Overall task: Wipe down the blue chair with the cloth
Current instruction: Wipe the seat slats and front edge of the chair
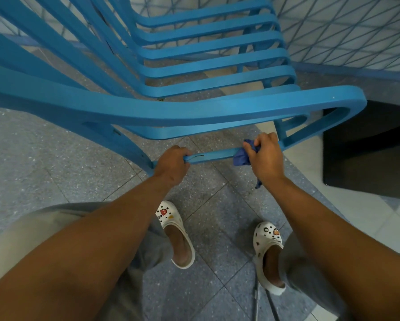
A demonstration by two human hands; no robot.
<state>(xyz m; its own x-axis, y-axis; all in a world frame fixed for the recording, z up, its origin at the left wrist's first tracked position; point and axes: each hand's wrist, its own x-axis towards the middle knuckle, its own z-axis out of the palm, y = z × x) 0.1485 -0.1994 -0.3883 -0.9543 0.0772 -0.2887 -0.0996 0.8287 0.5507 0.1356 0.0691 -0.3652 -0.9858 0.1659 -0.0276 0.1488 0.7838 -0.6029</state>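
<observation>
head view, looking down. blue slatted plastic chair (194,112) fills the upper frame, tipped toward the person, its curved slats running away toward the top; it stands on the grey speckled tiled floor (44,158).

left: left hand (171,165) curled round the lowest blue bar of the chair, near the bar's left end where it joins the frame. fingers wrap over the top of the bar, thumb side hidden. a thin dark mark shows on the bar just right of this hand.

centre, low: pair of white perforated clogs with small coloured charms (178,232), feet on the floor, grey trouser legs above them. both bare forearms reach up from the bottom corners of the frame.

right: right hand (265,156) grips a crumpled dark blue cloth (241,157) and holds it against the same bar, toward its right end. cloth bunches out to the left of the fingers, and a tail of it hangs below the wrist. the hands are well apart along the bar.

far right: dark flat-topped block or furniture (368,154) on the floor beside the chair's right edge; cannot tell what it is. tiled wall with diagonal lines (344,31) behind the chair, upper right.
</observation>
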